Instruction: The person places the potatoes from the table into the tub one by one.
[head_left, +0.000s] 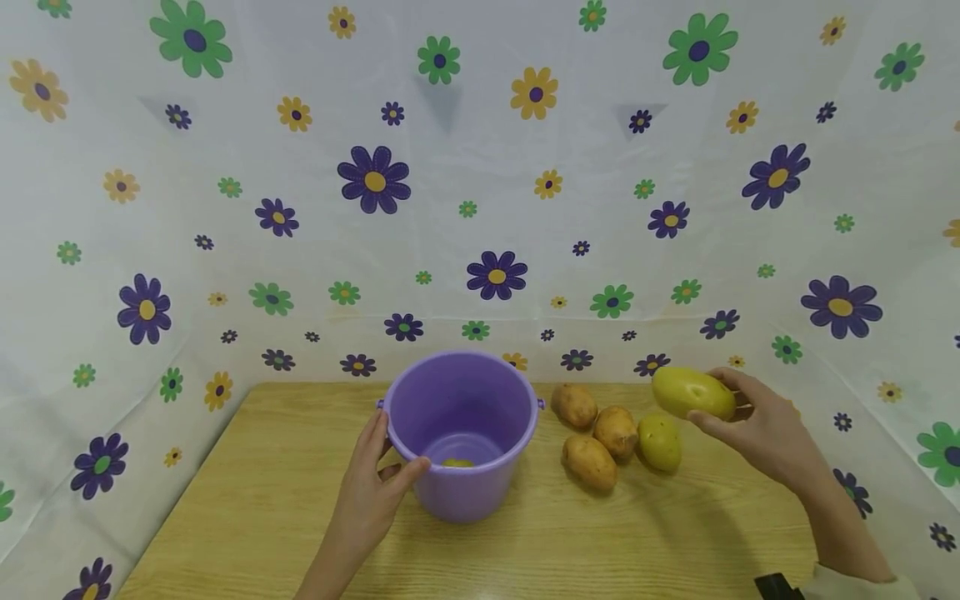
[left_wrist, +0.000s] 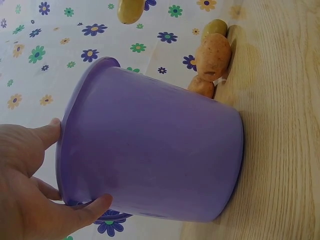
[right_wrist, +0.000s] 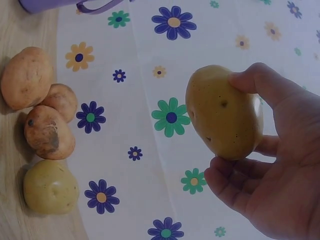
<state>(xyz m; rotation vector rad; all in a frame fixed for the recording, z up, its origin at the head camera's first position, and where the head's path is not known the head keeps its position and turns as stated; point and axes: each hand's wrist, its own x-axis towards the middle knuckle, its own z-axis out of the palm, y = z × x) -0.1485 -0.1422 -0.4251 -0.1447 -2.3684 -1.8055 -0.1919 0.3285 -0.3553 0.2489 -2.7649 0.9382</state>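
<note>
1. A flowered sheet [head_left: 480,208] hangs behind and beside a wooden bench [head_left: 262,517]
2. A purple bucket [head_left: 461,433] stands mid-bench; the left hand [head_left: 367,500] has its grip curled round the rim
3. The right hand [head_left: 765,429] has its grip clamped on a yellow potato [head_left: 692,392], held above the bench, right of the bucket
4. Four potatoes [head_left: 615,437] lie between

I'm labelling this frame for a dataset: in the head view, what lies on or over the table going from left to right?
Left hand → purple bucket → brown potatoes → yellow potato on the table → yellow potato in the hand → right hand.
</note>
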